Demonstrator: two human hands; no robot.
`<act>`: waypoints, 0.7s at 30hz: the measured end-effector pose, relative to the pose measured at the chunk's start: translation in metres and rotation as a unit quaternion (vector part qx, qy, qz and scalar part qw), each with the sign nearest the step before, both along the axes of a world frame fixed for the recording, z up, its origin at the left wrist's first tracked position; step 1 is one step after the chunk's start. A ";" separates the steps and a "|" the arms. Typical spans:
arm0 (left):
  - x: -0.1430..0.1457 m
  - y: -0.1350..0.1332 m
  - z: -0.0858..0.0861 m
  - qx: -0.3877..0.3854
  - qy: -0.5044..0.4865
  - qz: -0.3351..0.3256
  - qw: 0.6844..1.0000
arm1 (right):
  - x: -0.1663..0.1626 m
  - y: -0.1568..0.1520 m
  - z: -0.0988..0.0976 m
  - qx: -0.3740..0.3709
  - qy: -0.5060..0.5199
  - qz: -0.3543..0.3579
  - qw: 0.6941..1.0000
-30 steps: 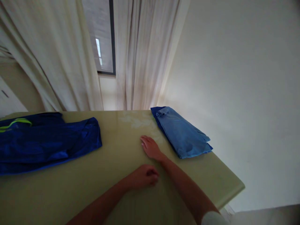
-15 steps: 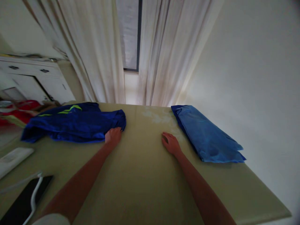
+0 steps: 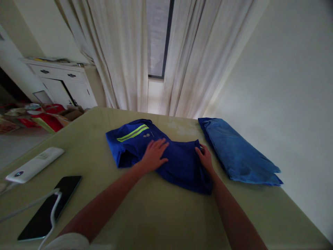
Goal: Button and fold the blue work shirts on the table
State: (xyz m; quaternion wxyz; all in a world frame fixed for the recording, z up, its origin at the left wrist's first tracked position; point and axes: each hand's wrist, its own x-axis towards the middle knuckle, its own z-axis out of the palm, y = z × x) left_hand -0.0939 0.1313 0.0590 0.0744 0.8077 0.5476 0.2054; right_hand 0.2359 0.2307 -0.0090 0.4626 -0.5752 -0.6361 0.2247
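A folded blue work garment (image 3: 179, 163) with a yellow-and-grey reflective stripe lies in the middle of the table, a sleeve-like opening at its left. My left hand (image 3: 155, 155) rests flat on top of it, fingers spread. At the garment's right edge, my right hand (image 3: 205, 158) is closed on the cloth, with thumb and fingers at the upper corner. Just right of that hand lies a folded lighter blue garment (image 3: 239, 152) with a darker blue layer beneath it.
A black phone (image 3: 50, 208) with a white cable (image 3: 53, 215) across it lies on the table (image 3: 156, 222) at near left. Behind it is a white power bank-like device (image 3: 36, 165). Red bags and boxes (image 3: 49, 116) stand beyond the left edge, near a white cabinet (image 3: 62, 85). A wall borders the right.
The striped blue garment has moved from the left to the table's middle. My left hand has gone from its edge to lying flat on it; my right hand, earlier on the table, now grips its right edge.
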 end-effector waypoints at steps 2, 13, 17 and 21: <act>-0.050 0.012 -0.005 0.025 0.055 0.197 0.979 | -0.003 -0.001 0.000 0.004 -0.012 0.020 1.000; -0.093 0.048 0.056 -0.014 -0.525 0.105 0.845 | -0.001 -0.009 0.078 0.101 -0.003 0.009 0.995; -0.089 0.030 0.109 -0.002 -0.537 -0.026 0.843 | 0.035 -0.056 0.158 0.312 0.039 -0.128 0.941; -0.100 -0.001 0.079 -0.021 -0.236 -0.088 0.968 | 0.082 -0.119 0.183 0.375 0.063 -0.178 0.908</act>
